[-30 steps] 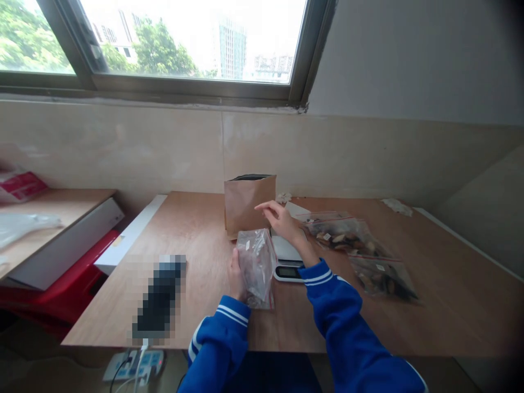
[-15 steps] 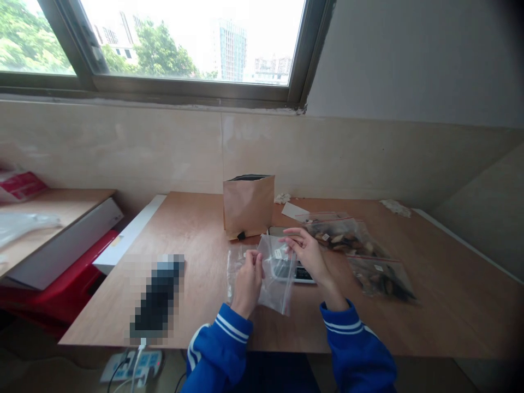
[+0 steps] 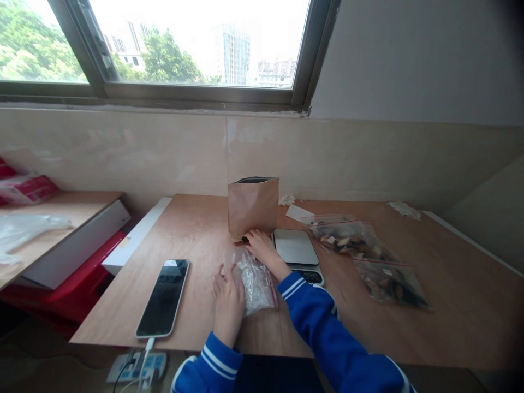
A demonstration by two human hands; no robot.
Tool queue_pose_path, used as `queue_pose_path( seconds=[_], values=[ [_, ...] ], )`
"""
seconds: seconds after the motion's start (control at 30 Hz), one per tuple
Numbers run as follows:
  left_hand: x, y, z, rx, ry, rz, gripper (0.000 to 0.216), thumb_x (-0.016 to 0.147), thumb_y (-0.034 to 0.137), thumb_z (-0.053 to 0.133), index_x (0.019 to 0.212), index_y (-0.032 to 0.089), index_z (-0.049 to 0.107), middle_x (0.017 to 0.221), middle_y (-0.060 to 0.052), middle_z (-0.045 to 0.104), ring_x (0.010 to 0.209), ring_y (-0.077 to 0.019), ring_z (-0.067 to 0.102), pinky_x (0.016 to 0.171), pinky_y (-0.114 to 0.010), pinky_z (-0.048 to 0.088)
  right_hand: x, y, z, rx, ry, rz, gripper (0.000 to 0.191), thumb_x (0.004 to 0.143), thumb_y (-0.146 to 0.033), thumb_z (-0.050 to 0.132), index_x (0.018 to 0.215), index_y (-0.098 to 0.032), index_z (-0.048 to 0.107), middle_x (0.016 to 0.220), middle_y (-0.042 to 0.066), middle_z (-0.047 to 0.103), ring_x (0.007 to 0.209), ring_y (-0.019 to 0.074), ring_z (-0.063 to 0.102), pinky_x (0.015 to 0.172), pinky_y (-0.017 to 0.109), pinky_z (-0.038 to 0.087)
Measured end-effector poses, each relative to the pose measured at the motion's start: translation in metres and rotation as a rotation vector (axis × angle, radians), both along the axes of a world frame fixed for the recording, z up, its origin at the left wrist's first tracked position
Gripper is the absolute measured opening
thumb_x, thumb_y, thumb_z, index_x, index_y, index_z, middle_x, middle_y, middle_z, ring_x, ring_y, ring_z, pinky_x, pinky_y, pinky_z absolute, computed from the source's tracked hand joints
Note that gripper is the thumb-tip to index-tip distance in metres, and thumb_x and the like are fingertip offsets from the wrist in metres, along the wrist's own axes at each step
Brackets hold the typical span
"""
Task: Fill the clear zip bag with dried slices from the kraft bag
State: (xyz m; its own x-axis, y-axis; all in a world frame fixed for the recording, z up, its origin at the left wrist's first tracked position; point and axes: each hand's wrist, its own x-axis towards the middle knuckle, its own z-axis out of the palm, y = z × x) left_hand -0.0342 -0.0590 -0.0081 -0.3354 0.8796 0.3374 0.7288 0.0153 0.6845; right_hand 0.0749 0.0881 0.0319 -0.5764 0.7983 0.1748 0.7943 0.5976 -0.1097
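Note:
A clear zip bag (image 3: 257,281) with a red seal strip lies flat on the wooden table (image 3: 196,229), in front of me. My left hand (image 3: 227,299) rests on its left edge with fingers spread flat. Stretched forward over the bag's far end is my right hand (image 3: 262,246), fingers down on the table near the base of a standing brown paper bag (image 3: 252,206). A small white kitchen scale (image 3: 296,251) sits just right of my right hand. Both sleeves are blue with white stripes.
A dark phone (image 3: 164,296) on a charging cable lies at the left. Two filled clear bags (image 3: 360,245) of dried pieces lie at the right. A power strip (image 3: 133,367) is below the table edge. A second table and a red box (image 3: 61,284) stand at the far left.
The clear bag was held up between both hands half a second ago; now it lies flat on the table. My right hand has moved forward towards the paper bag.

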Motion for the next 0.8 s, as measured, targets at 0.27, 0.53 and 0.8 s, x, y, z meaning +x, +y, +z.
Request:
queue_pose_path(
  seconds=[0.27,0.53,0.8],
  values=[
    [-0.006,0.008,-0.007,0.107,-0.163,-0.116,0.038,0.094,0.014,0.032,0.127,0.013,0.051,0.134,-0.021,0.04,0.129,-0.0294,0.045,0.103,-0.054,0.043,0.003,-0.008,0.027,0.051,0.194,-0.074,0.022,0.099,-0.026,0.046,0.1,-0.019,0.066,0.103,0.01,0.066,0.099,0.0251,0.058,0.089,0.037,0.042],
    [-0.006,0.029,0.007,0.073,-0.221,-0.329,0.034,0.097,0.025,0.037,0.126,0.02,0.054,0.133,-0.016,0.046,0.115,-0.0242,0.056,0.097,-0.045,0.049,0.019,0.043,0.134,0.436,0.725,0.01,0.027,0.102,-0.032,0.035,0.103,-0.021,0.061,0.109,0.01,0.059,0.107,0.0255,0.051,0.1,0.039,0.037],
    [0.001,0.02,0.013,0.002,0.216,-0.228,0.037,0.096,0.027,0.044,0.129,0.034,0.06,0.153,-0.007,0.038,0.136,-0.032,0.039,0.105,-0.054,0.037,0.003,0.084,0.129,0.254,0.536,0.0,0.029,0.102,-0.03,0.039,0.094,-0.018,0.064,0.099,0.008,0.069,0.096,0.0231,0.057,0.092,0.036,0.036]
  ],
)
